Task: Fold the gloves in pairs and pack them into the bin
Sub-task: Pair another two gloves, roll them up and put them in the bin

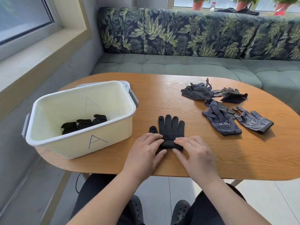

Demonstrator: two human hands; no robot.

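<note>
A black glove pair [170, 127] lies flat on the wooden table [243, 156], fingers pointing away from me, its cuff end rolled up toward the fingers. My left hand [146, 151] grips the left end of that roll, thumb under and fingers over it. My right hand [193, 151] pinches the right end of the roll the same way. The white bin [78, 142], marked with a blue "A", stands at the left and holds three rolled black bundles [84, 123].
Several loose gloves lie at the right of the table: two dotted dark blue ones [222, 119] and black ones [199, 93] behind them. A leaf-patterned sofa [194, 33] runs behind the table. A window ledge is at the left.
</note>
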